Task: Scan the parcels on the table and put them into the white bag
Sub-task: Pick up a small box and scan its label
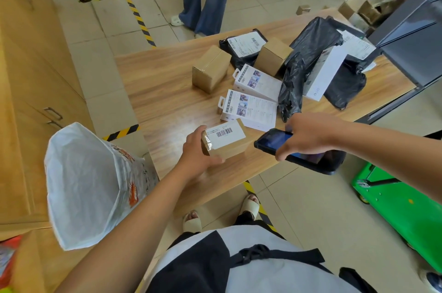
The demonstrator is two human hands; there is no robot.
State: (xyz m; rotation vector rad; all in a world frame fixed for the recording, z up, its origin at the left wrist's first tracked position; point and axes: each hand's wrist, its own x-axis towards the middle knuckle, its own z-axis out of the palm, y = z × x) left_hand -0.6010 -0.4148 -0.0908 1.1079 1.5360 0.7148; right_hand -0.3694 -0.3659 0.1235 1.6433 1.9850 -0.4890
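Head view: small cardboard parcel (224, 140) at near table edge (167, 91), barcode label up. Judged light and stiff, taped end maybe slick; best gripped across its short end. Left hand (196, 151) wraps that end, fingers under. Right hand (308, 134) clasps scanner (299, 149) just right of it. White bag (91, 185) open, near left.

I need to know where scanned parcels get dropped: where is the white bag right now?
In the head view, the white bag stands open on the floor at lower left, beside the table's near left corner, just left of the left hand.
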